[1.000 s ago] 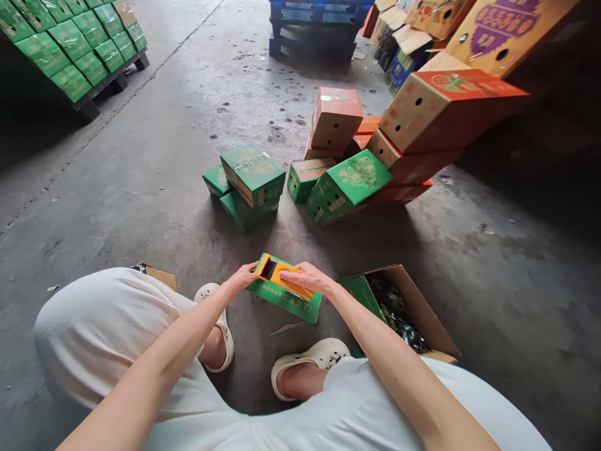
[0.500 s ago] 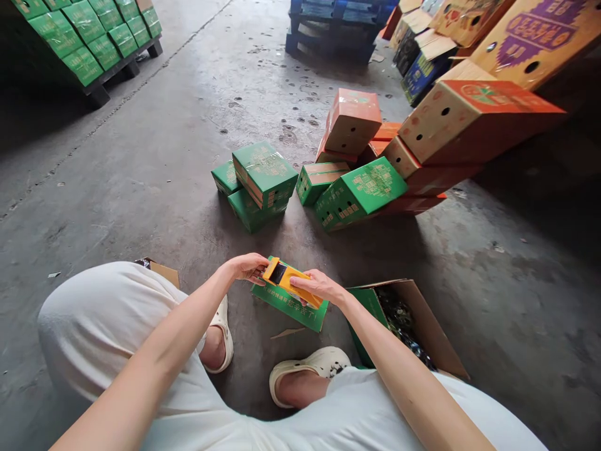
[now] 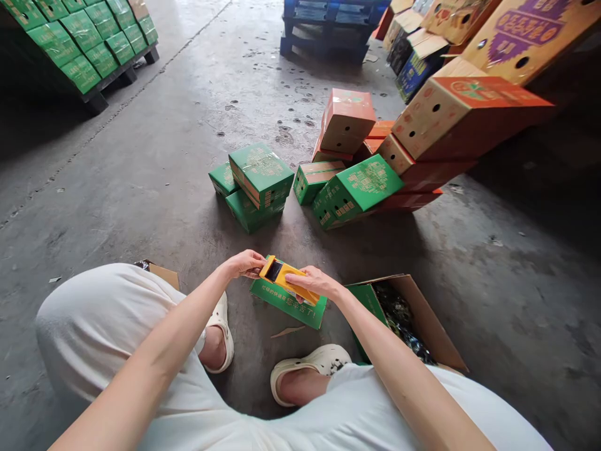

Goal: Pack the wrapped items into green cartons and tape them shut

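Observation:
A yellow handheld device (image 3: 278,272) with a dark window near its far end is tilted across a green carton (image 3: 295,304) on the floor, just above it. My right hand (image 3: 313,284) is wrapped round the device's near part, thumb on top. At its far end my left hand (image 3: 247,263) has its fingers pinched together against the edge; anything thin between them is hidden. White lettering runs along the carton's visible side. Beside my right forearm, an open carton (image 3: 436,319) holds dark, shiny plastic-wrapped contents.
Several closed green cartons (image 3: 261,168) stand ahead, some stacked. To the right, orange cartons (image 3: 469,119) form a leaning pile. A blue pallet (image 3: 323,50) and a loaded pallet of green boxes (image 3: 94,56) lie farther off. A cardboard scrap (image 3: 287,331) rests between my feet.
My left fingers have closed in more tightly at the device's far end. Both hands and the device have shifted slightly left. The view has turned a little; the cartons stay put.

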`<control>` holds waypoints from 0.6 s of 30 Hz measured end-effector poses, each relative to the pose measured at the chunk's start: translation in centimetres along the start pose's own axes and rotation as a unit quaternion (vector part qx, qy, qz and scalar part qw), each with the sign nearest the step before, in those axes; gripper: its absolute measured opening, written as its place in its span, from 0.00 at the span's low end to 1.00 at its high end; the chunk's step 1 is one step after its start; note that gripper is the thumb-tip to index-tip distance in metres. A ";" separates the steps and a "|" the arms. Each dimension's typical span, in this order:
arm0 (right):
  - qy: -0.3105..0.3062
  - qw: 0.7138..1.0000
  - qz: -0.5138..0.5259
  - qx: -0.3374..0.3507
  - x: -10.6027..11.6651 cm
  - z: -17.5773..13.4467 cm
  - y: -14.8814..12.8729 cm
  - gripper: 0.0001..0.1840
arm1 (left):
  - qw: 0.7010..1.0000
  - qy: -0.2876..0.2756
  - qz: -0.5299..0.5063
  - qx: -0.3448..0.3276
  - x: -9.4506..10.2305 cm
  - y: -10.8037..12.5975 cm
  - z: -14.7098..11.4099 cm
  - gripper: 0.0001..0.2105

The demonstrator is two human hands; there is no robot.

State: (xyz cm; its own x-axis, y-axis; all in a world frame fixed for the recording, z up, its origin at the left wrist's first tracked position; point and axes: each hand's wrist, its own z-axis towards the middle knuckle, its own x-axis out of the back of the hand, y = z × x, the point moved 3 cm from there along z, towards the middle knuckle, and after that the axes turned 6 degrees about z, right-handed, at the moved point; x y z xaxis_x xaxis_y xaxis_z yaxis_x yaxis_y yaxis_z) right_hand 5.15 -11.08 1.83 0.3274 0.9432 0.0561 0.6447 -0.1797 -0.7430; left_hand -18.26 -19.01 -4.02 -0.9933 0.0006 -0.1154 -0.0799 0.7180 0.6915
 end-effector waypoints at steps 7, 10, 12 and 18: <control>0.015 0.998 -0.025 -0.049 -0.7 0.2 -1.5 0.28 | 0.993 0.034 0.061 -0.095 -0.5 -0.1 0.3 0.22; 0.014 0.997 -0.045 -0.063 0.0 -0.7 -1.1 0.29 | 0.991 0.033 0.060 -0.113 0.8 -0.1 0.0 0.22; 0.004 0.995 -0.054 -0.080 0.9 -1.9 -0.4 0.31 | 0.989 0.077 0.061 -0.111 2.9 -0.5 -0.4 0.20; 0.002 0.992 -0.070 -0.108 2.6 -4.6 1.4 0.33 | 0.970 0.217 0.053 -0.099 8.8 -2.7 -1.1 0.13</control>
State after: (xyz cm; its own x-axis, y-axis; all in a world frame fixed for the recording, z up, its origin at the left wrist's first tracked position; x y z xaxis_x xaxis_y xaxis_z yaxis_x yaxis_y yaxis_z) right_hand 10.07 -10.21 4.05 0.2273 0.9620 0.1510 0.8167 -0.1039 -0.5676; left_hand -26.84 -21.71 -6.09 -0.9350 -0.2564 0.2452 0.0532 0.5818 0.8116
